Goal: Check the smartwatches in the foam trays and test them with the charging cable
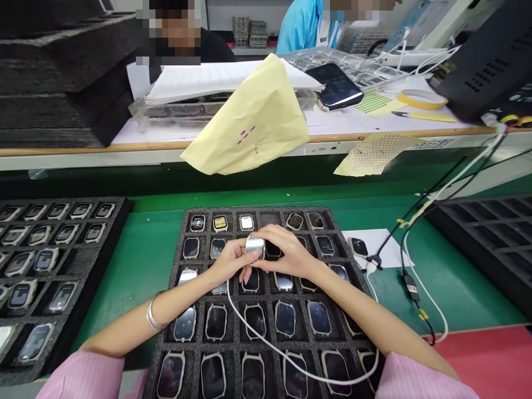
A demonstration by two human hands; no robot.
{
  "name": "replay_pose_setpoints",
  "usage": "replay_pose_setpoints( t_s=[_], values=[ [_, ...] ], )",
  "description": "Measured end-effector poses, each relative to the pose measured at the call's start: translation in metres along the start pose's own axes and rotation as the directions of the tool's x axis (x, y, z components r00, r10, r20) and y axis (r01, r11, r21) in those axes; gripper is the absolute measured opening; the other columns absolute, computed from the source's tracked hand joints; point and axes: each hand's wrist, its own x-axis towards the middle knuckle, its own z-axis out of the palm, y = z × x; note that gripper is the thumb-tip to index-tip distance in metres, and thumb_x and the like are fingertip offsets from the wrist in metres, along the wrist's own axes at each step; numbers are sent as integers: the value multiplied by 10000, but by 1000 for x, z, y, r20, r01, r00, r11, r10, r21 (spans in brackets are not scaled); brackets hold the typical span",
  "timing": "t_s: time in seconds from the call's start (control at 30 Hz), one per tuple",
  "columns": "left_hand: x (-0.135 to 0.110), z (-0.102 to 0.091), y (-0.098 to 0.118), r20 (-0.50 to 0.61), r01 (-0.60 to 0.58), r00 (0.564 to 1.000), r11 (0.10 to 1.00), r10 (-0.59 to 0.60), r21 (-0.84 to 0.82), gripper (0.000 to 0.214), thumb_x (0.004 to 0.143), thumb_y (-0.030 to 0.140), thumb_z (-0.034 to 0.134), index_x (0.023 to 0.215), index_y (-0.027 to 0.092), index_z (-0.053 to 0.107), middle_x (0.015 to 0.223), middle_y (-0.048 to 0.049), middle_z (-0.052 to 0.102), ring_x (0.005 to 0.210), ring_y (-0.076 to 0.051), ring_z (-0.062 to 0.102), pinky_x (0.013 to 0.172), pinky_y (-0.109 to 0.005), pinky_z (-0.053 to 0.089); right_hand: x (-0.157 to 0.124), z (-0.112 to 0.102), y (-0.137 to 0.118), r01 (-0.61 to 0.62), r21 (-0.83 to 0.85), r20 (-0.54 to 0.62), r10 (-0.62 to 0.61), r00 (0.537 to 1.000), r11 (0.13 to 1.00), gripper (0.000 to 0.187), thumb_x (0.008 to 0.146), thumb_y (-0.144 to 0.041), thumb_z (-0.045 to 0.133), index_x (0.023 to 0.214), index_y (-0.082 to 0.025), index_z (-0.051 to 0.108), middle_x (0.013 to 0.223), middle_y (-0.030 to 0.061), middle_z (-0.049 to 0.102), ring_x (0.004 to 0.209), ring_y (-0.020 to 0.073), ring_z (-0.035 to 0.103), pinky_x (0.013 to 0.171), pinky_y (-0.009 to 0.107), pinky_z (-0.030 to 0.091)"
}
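Both hands meet over a black foam tray [189, 299] filled with several smartwatch bodies. My left hand [230, 261] and my right hand [286, 252] together grip one silver watch body [255, 245], held on edge above the tray's upper rows. A white cable [266, 341] runs from under my left hand across the tray toward my right sleeve. A silver bangle [152, 317] circles my left wrist. Three lit watch screens [220, 223] sit in the tray's top row.
A second foam tray of watches [78, 277] lies at the left, an empty black tray [490, 238] at the right. Cables with a charger puck [358, 246] cross the green mat. The raised shelf behind holds yellow paper [253, 122], a phone [336, 85], tape [421, 98]. Two people sit beyond.
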Motion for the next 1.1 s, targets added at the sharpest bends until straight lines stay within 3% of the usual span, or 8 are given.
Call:
replay_pose_setpoints(
  t_s=[0.43,0.57,0.67,0.77,0.97,1.1],
  values=[
    [-6,4,8,-125,-78,987,986,97,145,364,752,462,709,885,140,607,512,47,557,318,-62,475,329,-160,308,-2,2,5,27,197,11,-30,999,980,459,850,-334,705,1257,-204,537,1011,89,653,905,225,610,807,370,506],
    [-3,3,5,-37,26,999,999,-27,-19,400,780,513,661,751,123,577,528,-28,644,291,-77,473,297,-166,312,1,1,-3,-118,156,-36,125,992,981,448,796,-432,737,1144,-178,614,932,79,663,846,230,616,789,371,502],
    [0,3,3,1,115,993,978,-117,-171,471,801,565,609,714,104,578,690,-142,724,309,-76,496,282,-161,293,5,2,-8,-300,203,-13,309,951,932,371,805,-461,710,1029,-170,657,837,46,666,741,198,610,712,329,504],
    [2,2,3,3,188,981,950,-194,-250,529,790,606,600,769,78,619,778,-192,735,346,-73,523,295,-151,292,7,3,-8,-417,261,41,422,906,871,336,819,-469,679,969,-168,675,743,19,652,659,170,581,638,296,490],
    [3,-1,3,9,240,969,932,-247,-270,480,781,555,644,763,75,638,782,-199,736,363,-67,524,309,-148,296,6,5,-7,-461,301,57,467,882,834,366,793,-474,702,976,-159,672,691,6,630,627,161,572,600,282,482],
    [1,0,3,-4,168,985,960,-174,-222,421,783,504,660,719,91,608,728,-159,731,341,-68,506,302,-154,307,5,4,-9,-412,272,45,416,908,870,391,770,-452,737,1036,-178,656,717,-2,619,640,164,566,632,288,493]
  ],
)
